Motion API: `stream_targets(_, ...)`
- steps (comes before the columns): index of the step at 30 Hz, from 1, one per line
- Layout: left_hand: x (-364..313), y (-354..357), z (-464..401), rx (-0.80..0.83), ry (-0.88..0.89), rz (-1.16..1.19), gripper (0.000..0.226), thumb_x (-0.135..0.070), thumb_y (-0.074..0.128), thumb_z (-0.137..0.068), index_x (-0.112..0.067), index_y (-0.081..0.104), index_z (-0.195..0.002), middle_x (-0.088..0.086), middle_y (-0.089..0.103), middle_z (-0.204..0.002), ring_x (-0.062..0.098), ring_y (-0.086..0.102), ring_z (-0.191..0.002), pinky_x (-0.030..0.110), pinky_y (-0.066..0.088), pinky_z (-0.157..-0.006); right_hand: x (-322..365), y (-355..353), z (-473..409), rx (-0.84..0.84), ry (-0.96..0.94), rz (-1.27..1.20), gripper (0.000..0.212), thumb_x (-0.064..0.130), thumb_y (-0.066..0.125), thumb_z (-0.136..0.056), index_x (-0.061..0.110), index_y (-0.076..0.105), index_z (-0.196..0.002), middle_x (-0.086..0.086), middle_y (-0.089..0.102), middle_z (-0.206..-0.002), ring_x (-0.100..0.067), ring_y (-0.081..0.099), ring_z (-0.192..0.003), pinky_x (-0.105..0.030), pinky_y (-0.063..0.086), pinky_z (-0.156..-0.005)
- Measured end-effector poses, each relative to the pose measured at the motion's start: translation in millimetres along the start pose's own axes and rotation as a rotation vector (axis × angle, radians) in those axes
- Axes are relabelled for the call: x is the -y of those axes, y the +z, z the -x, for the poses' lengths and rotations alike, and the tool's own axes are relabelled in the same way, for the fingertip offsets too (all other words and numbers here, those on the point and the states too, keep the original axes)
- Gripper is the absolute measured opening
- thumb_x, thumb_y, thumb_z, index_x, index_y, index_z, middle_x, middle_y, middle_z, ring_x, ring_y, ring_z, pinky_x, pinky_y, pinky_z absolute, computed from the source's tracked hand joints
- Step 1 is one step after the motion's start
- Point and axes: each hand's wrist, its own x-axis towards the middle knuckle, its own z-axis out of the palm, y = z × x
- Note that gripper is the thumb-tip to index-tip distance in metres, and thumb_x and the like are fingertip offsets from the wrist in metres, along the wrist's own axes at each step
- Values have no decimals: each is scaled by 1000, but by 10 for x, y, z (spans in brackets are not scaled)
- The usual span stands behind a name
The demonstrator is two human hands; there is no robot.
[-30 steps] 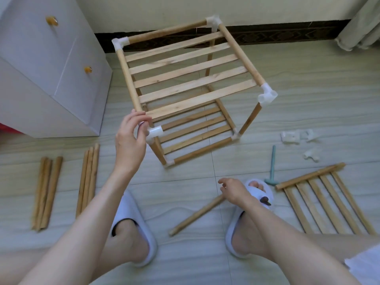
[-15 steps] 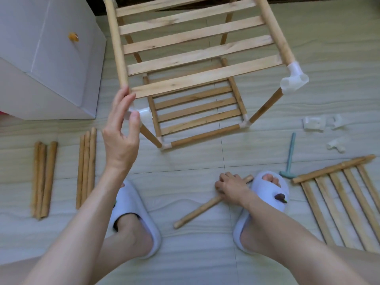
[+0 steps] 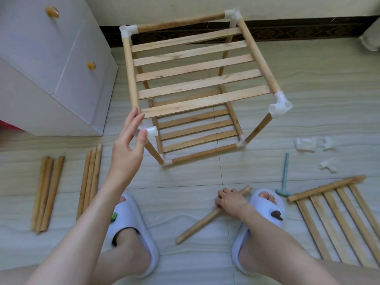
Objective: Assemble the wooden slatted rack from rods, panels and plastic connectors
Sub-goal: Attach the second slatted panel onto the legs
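Pinching nothing, the left hand [image 3: 128, 153] is hovering with its fingers spread and nearly straight, thumb tip lying against the near-left plastic connector [image 3: 149, 132] of the wooden rack [image 3: 197, 83], fingertips reaching up beside the left top rod. Its forearm is stretching up from the lower left of the view. Lower down, the right hand [image 3: 230, 201] is curling its grip around a loose rod [image 3: 205, 220] lying slantwise on the floor [image 3: 308, 83], just beside the right slipper [image 3: 267, 204]; one rod end is poking out past the knuckles, the other is resting on the tiles between the feet. The rack is standing on the floor in front of the person, a cube-like frame with an upper slatted panel and a lower slatted panel showing beneath it, white connectors at the corners; the near-right connector [image 3: 280, 106] is showing an open socket, and no rod is joining the two near top corners. Two bundles of spare rods [image 3: 90, 179] are lying side by side to the left, near a white cabinet [image 3: 51, 68]. To the right, another slatted panel [image 3: 337, 214] is lying flat, with a small teal mallet [image 3: 284, 175] just beside it and a few loose connectors [image 3: 305, 144] scattered farther back. A left slipper [image 3: 127, 219] is sitting below the left forearm.
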Motion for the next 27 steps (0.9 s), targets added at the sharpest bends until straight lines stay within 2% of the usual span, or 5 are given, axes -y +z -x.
stream_targets(6,-54,-49,25,29,-33,52,42,-20,47,-97,-18,43,-139,-16,26,-151,-21,32,-123,-3,31,-87,-77,-365,165,-228,63,-190,20,17,34,-99,13,47,-115,-8,57,-111,-29,54,-102,-37,34,-84)
stream_targets(10,-124,-118,43,12,-145,100,46,-20,53,-95,-24,43,-139,-27,35,-137,13,48,-125,10,39,-93,-115,-772,424,-424,107,-380,16,18,38,-98,14,48,-110,-5,58,-107,-27,52,-99,-34,29,-77)
stream_targets(13,-224,-107,95,-38,-252,196,49,-19,55,-93,-24,42,-140,-27,50,-112,3,58,-105,19,41,-91,-151,-1046,667,-554,154,-504,13,21,42,-96,14,49,-105,1,58,-96,-22,50,-89,-31,29,-77)
stream_targets(18,-231,-103,170,-74,-272,276,45,-18,54,-94,-22,44,-138,-13,55,-121,2,59,-101,24,44,-95,-247,-1360,870,-854,200,-594,22,33,49,-94,24,63,-108,11,58,-85,-9,50,-80,-35,38,-84)
stream_targets(27,-139,-144,122,-60,-303,304,45,-18,53,-95,-22,44,-138,5,62,-120,13,59,-107,29,44,-99,-355,-1541,908,-927,244,-518,25,32,53,-93,24,66,-114,13,48,-81,-7,44,-78,-33,32,-79)
